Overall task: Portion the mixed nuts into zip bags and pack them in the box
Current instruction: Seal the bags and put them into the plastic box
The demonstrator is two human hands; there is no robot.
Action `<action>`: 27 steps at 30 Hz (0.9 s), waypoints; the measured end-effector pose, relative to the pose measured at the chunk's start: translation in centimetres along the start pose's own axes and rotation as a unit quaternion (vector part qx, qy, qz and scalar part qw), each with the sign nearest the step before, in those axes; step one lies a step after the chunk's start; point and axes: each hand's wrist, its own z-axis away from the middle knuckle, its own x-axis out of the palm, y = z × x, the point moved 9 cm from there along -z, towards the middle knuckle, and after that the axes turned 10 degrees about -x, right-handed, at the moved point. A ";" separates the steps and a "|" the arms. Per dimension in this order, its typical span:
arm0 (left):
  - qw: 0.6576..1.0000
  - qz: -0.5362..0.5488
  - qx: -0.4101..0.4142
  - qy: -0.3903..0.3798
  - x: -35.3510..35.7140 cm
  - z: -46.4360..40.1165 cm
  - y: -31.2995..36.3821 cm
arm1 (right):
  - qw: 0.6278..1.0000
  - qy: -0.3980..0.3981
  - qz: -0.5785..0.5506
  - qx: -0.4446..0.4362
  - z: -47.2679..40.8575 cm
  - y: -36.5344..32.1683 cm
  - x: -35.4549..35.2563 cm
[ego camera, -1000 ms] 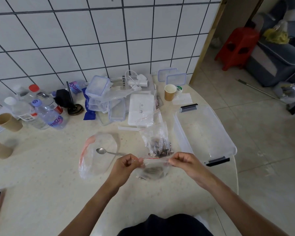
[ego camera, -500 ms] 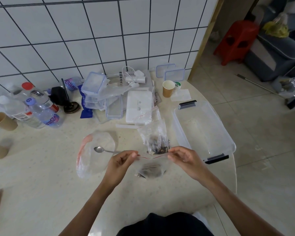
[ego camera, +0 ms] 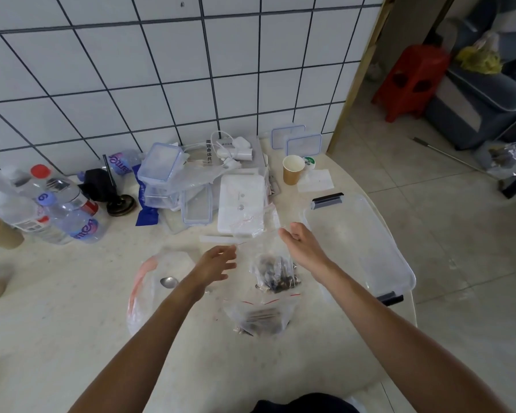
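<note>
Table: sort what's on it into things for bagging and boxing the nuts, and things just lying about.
For the job:
- big bag of nuts
- filled zip bag
- empty zip bag
- spoon
- clear box

Lying about:
- water bottles
- paper cup
- small lidded containers
- white charger

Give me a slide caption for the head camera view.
Both hands, left and right, reach over the nut bag beside the clear box.
</note>
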 end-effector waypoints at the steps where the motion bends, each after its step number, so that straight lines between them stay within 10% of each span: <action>1: 1.000 -0.010 -0.022 -0.006 0.4 -0.5 -0.1 | 1.000 -0.012 0.006 0.018 -0.5 0.5 0.5; 13: 0.992 -0.092 0.083 0.026 1.7 -1.8 1.9 | 0.999 0.045 -0.020 0.014 -1.1 1.5 0.0; 27: 0.937 -0.191 0.292 0.016 1.8 5.9 3.2 | 0.962 -0.136 0.192 -0.140 3.1 -2.4 0.7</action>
